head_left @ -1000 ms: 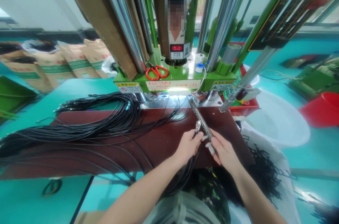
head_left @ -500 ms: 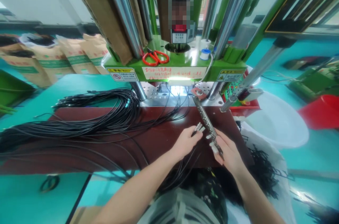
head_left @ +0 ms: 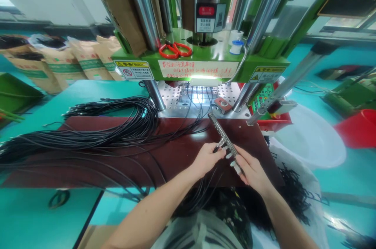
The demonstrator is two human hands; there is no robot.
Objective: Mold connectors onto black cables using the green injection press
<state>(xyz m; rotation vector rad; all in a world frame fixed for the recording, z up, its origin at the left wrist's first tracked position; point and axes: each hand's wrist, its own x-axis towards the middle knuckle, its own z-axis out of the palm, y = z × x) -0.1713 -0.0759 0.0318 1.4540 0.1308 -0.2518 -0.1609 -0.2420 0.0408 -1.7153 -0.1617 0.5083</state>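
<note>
My right hand (head_left: 253, 169) is closed round the lower end of a long metal bar (head_left: 219, 128), which slants up and away towards the press. Several silvery connectors (head_left: 229, 155) stick out from the bar's left side. My left hand (head_left: 207, 159) pinches a black cable with a metal end (head_left: 219, 145), and that end touches or nearly touches the bar's edge. Whether it sits in a slot I cannot tell. Black cables hang below my left hand over the front edge of the brown board (head_left: 182, 159).
Ahead stands a green press (head_left: 205, 57) with a lit die area and cables running into it. Red-handled scissors (head_left: 175, 50) and a spool (head_left: 236, 47) lie on its plate. A bundle of black cables (head_left: 117, 135) covers the board's left. A white basin (head_left: 314, 139) stands right.
My left hand has brought the cable end up against the bar; before, there was a gap between them. The bar's far tip has shifted left. The camera view has shifted slightly.
</note>
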